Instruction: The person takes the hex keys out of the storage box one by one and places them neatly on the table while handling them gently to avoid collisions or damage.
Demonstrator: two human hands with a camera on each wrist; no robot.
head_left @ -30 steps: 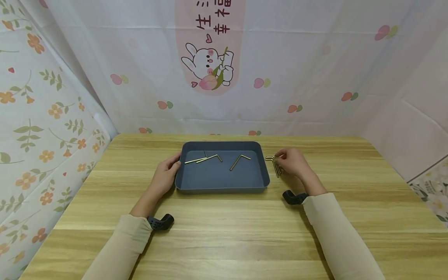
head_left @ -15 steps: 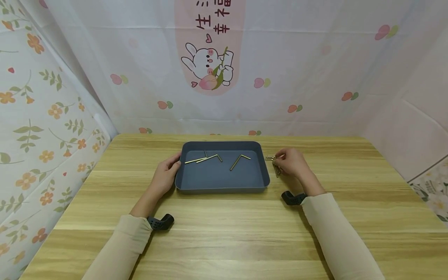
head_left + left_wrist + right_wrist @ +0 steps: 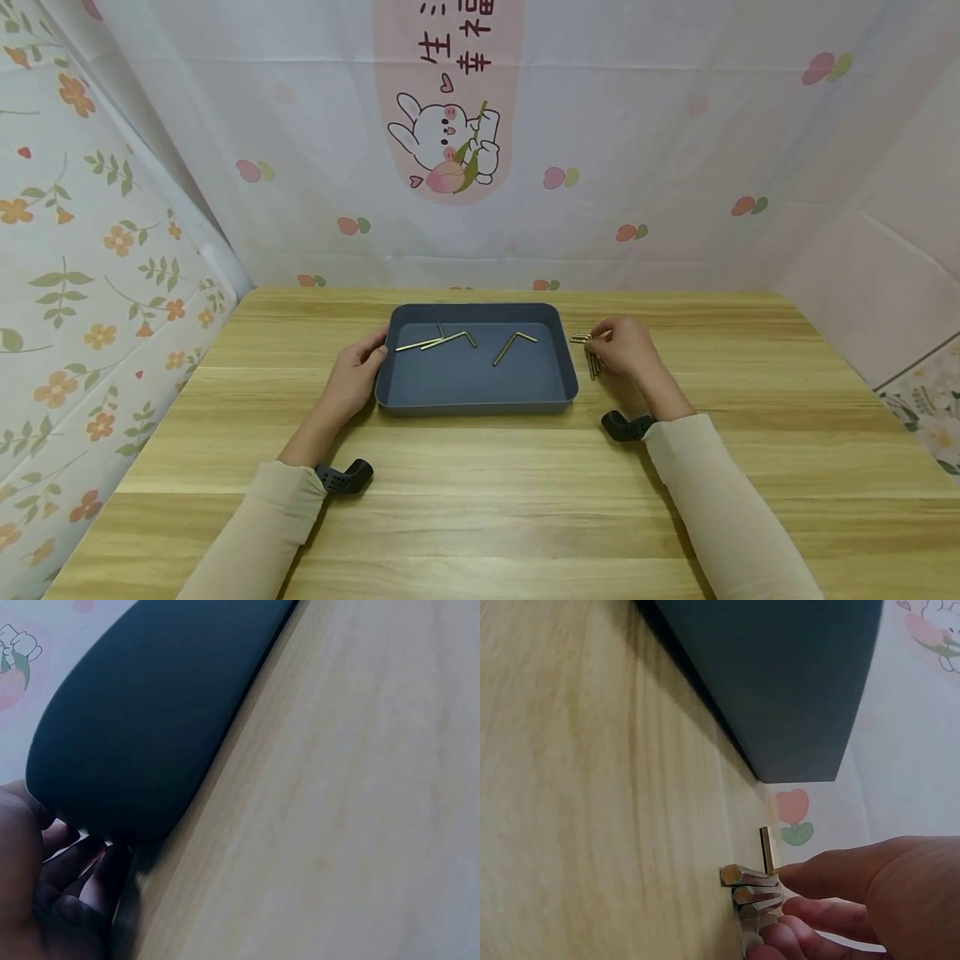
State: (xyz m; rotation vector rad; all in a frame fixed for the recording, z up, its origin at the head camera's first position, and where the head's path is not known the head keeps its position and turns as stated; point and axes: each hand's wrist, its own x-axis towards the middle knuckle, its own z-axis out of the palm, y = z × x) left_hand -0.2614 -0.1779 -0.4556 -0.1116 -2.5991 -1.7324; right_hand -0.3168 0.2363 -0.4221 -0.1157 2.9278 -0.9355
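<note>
The right grip (image 3: pixel 624 346) is nearly closed, thumb and fingertips pinching at a small bunch of brass-coloured hex keys (image 3: pixel 592 367) on the bench (image 3: pixel 480 500), just beside the blue-grey tray (image 3: pixel 476 409); how many it holds is hard to tell. The left grip (image 3: pixel 354 367) is clamped on the tray's left wall, and inside lie three L-shaped keys (image 3: pixel 507 347), two overlapping at left, one apart at right.

A white cloth (image 3: pixel 645 125) printed with a rabbit (image 3: pixel 432 135) is hanging behind the wooden table (image 3: pixel 480 500); a flower-patterned cloth (image 3: pixel 97 275) is hanging along the table's left side.
</note>
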